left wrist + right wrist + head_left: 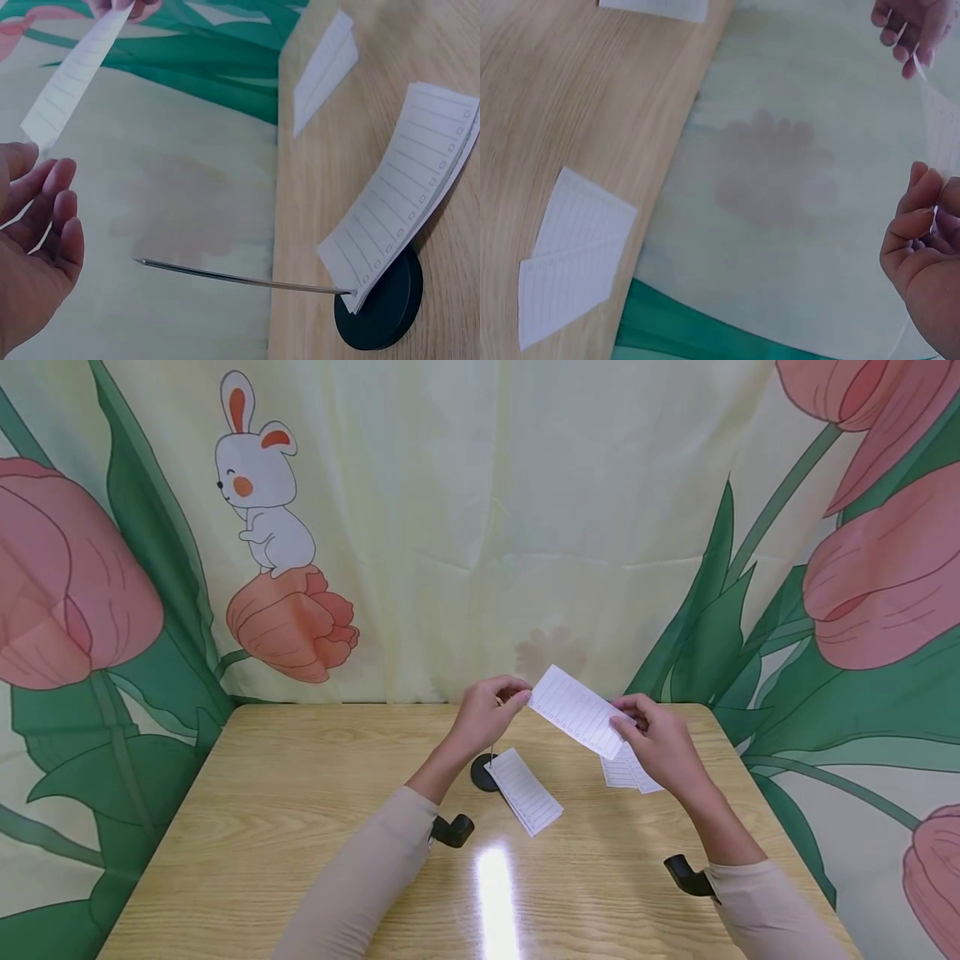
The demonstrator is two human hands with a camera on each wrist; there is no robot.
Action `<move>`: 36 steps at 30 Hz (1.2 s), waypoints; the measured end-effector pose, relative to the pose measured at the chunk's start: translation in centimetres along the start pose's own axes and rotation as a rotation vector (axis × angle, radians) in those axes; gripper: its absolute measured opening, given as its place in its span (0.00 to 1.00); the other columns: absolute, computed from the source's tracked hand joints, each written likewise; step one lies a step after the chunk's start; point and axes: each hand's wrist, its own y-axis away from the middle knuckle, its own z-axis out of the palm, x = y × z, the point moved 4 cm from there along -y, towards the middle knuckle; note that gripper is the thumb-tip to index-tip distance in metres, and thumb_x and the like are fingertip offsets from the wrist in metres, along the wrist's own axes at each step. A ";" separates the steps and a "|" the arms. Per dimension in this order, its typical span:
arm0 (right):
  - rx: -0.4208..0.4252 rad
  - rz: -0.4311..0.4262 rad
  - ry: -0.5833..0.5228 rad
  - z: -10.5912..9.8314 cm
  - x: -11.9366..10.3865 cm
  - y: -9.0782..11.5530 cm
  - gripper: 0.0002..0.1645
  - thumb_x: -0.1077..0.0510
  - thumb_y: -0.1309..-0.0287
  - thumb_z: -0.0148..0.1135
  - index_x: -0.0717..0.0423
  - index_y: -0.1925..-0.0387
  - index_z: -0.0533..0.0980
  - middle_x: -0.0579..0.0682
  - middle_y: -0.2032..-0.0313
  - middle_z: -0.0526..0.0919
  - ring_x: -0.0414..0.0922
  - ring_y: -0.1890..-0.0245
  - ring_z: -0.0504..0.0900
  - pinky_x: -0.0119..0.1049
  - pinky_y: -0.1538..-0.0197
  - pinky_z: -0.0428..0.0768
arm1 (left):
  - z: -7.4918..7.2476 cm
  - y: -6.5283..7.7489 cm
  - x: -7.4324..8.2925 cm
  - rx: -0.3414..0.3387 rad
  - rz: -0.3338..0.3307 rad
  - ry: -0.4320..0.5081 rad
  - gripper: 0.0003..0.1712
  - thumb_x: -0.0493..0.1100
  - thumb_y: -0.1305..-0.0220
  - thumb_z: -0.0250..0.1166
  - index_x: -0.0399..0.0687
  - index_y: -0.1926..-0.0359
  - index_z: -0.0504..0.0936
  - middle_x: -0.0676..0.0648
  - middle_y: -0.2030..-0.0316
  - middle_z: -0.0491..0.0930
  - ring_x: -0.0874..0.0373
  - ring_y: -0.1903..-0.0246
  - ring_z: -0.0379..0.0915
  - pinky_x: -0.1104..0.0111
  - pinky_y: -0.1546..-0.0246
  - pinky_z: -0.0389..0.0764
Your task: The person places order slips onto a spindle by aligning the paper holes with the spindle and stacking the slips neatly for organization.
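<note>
Paper slip (577,712) is pinched at opposite ends by left grip (483,714) and right grip (663,743). Likely light, floppy, easily creased; best held by edges.

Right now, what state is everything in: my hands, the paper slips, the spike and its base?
Held slip: raised, gripped at both ends.
Left hand: pinching one end of that slip.
Right hand: pinching the other end.
Spike: upright, pointed tip bare.
Black base: resting on the table.
Spiked slips: stacked, pierced near one end, low on the spike.
Loose slips: on the table, overlapping.
</note>
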 end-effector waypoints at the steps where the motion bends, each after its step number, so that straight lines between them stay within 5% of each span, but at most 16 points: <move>1: -0.002 0.002 -0.003 0.1 -0.1 0.0 0.13 0.66 0.31 0.63 0.67 0.47 0.78 0.61 0.59 0.86 0.48 0.65 0.82 0.22 0.65 0.78 | 0.0 0.0 0.0 0.002 0.001 0.003 0.11 0.42 0.26 0.65 0.43 0.49 0.88 0.47 0.60 0.87 0.56 0.62 0.77 0.70 0.65 0.77; 8: -0.015 0.011 -0.052 1.2 -0.7 -0.1 0.12 0.66 0.31 0.63 0.66 0.48 0.78 0.60 0.59 0.86 0.48 0.63 0.83 0.22 0.63 0.78 | -0.6 -0.3 -0.2 0.033 -0.002 0.007 0.08 0.39 0.27 0.65 0.41 0.54 0.89 0.47 0.61 0.88 0.56 0.64 0.77 0.70 0.63 0.79; 26: -0.104 0.150 -0.199 5.7 0.5 0.6 0.12 0.64 0.29 0.62 0.65 0.48 0.78 0.59 0.58 0.85 0.47 0.64 0.83 0.27 0.64 0.80 | -1.7 0.2 -2.0 -0.072 -0.085 -0.045 0.08 0.34 0.27 0.62 0.35 0.54 0.87 0.42 0.62 0.85 0.52 0.65 0.79 0.69 0.65 0.79; 31: -0.093 0.155 -0.188 6.4 0.8 0.6 0.11 0.64 0.29 0.63 0.64 0.48 0.79 0.59 0.58 0.86 0.47 0.63 0.83 0.27 0.64 0.78 | -1.6 0.4 -2.7 -0.082 -0.091 -0.066 0.08 0.33 0.26 0.61 0.35 0.54 0.86 0.42 0.63 0.85 0.45 0.62 0.81 0.68 0.64 0.80; 36: -0.094 0.164 -0.174 6.9 1.0 0.5 0.11 0.62 0.29 0.63 0.63 0.49 0.79 0.58 0.58 0.86 0.45 0.63 0.82 0.28 0.64 0.78 | -1.4 0.5 -3.1 -0.085 -0.084 -0.093 0.09 0.33 0.25 0.60 0.34 0.55 0.85 0.41 0.63 0.85 0.49 0.63 0.82 0.68 0.63 0.81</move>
